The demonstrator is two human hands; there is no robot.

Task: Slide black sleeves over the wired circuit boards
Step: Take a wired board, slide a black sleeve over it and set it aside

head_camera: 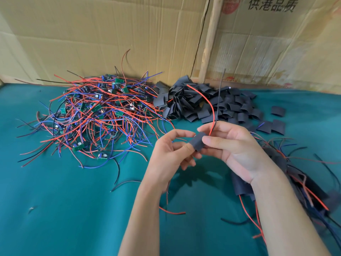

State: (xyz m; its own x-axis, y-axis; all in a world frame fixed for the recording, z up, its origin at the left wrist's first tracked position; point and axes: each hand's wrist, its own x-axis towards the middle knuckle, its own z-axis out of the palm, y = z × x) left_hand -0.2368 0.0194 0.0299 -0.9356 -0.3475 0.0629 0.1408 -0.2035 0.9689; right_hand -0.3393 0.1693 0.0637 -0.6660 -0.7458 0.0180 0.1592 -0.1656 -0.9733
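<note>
While the left hand (170, 150) pinches the black sleeve (198, 142), the right hand (227, 145) beside it grips the sleeve's other end, probably to slide it on.

Table cover (55, 200): teal cloth, matt, slightly creased. Backing wall (110, 34): corrugated cardboard, creased, dull. Black sleeves (203, 102): matt, smooth, rubbery-looking tubing. Wires (92, 115): smooth plastic insulation, faint sheen. Post (210, 39): rough wood.

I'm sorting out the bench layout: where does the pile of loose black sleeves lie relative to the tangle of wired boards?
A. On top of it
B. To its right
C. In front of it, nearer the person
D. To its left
B: the pile of black sleeves lies on the green cloth to the right of the tangle of wired circuit boards.
</note>
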